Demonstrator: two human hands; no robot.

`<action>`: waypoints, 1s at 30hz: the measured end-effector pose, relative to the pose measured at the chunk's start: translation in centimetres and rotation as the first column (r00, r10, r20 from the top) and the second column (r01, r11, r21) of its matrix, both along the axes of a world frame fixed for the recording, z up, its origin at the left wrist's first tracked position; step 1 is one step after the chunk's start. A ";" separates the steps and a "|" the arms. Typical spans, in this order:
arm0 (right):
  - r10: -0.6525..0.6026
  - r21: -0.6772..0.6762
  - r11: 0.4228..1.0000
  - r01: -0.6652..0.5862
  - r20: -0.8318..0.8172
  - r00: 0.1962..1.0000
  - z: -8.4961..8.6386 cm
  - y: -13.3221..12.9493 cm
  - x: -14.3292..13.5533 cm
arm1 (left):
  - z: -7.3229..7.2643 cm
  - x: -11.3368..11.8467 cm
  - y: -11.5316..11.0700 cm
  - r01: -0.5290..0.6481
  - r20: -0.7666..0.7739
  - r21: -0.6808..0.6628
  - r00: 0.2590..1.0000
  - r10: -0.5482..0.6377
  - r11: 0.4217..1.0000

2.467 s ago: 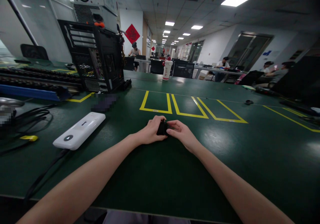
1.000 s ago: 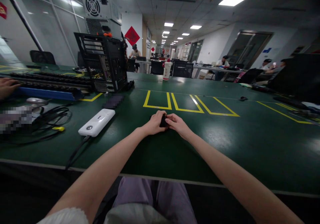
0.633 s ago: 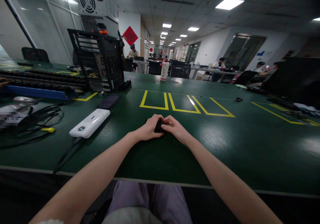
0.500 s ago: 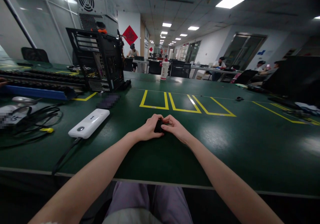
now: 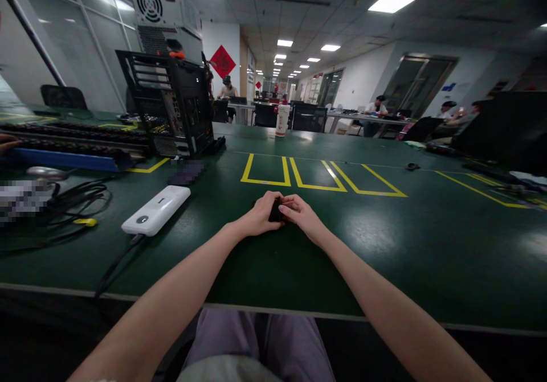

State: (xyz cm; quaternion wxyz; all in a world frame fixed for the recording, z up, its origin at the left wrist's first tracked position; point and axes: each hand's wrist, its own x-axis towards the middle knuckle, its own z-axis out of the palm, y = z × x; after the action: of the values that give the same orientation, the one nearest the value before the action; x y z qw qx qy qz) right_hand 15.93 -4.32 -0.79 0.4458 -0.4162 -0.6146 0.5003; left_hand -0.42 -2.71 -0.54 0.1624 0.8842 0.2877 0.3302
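A small black object (image 5: 274,211) is between my two hands, low over the green table (image 5: 273,268). My left hand (image 5: 261,213) is wrapped round its left side, thumb near the front. From the right, my right hand (image 5: 298,211) pinches at the object's edge with thumb and fingers. The fingertips of both hands nearly meet. What exactly the object is cannot be made out, as the fingers cover much of it.
A white power bank (image 5: 157,211) with a black cable lies to the left, near a dark phone (image 5: 187,172). Behind stand an open computer case (image 5: 175,103) and a white cup (image 5: 281,121). Yellow tape outlines (image 5: 267,184) mark the table. Another person's hand (image 5: 7,142) shows at far left.
The view has shifted slightly, so things on the table sit a little further right. Both hands stay on the black object; the right fingers have bent in slightly.
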 end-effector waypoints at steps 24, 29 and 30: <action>0.061 0.073 0.995 -0.065 0.057 0.996 0.0 0.0 0.4 | -0.2 0.0 0.4 0.003 0.025 -0.067 1.000 -0.002 0.998; 0.107 0.027 0.994 -0.108 0.034 0.994 0.3 -0.1 0.7 | -0.1 0.0 0.3 0.001 0.013 -0.046 1.000 -0.001 0.999; 0.109 0.022 0.994 -0.110 0.029 0.994 0.3 -0.2 0.7 | -0.1 0.0 0.2 0.001 0.010 -0.043 1.000 -0.001 0.999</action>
State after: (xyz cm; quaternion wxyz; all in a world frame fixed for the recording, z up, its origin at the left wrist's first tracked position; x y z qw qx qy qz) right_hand 16.62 -4.48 -0.48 0.4141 -0.3834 -0.6483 0.5111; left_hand -0.41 -2.46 -0.64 0.1828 0.8791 0.2934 0.3281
